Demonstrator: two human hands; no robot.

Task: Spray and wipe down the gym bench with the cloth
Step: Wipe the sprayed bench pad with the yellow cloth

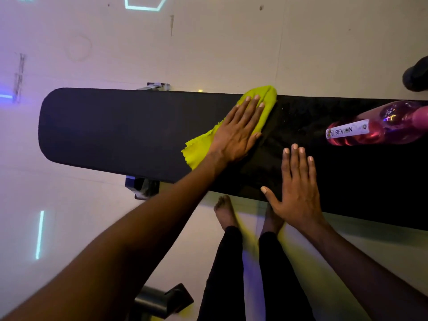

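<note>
A long black padded gym bench (111, 130) runs across the view from left to right. A yellow-green cloth (264, 105) lies on its middle, near the far edge. My left hand (238, 133) presses flat on the cloth, fingers spread and pointing away from me. My right hand (296, 186) rests flat and empty on the bench's near edge, to the right of the cloth. A pink spray bottle (375, 126) with a white label lies on its side on the bench at the right.
Pale floor (208, 42) surrounds the bench. Metal bench feet show at the far side (157, 86) and near side (141, 187). My bare feet (225, 213) stand just below the bench. A dark object (416, 75) sits at the far right; black equipment (162, 300) lies at the bottom.
</note>
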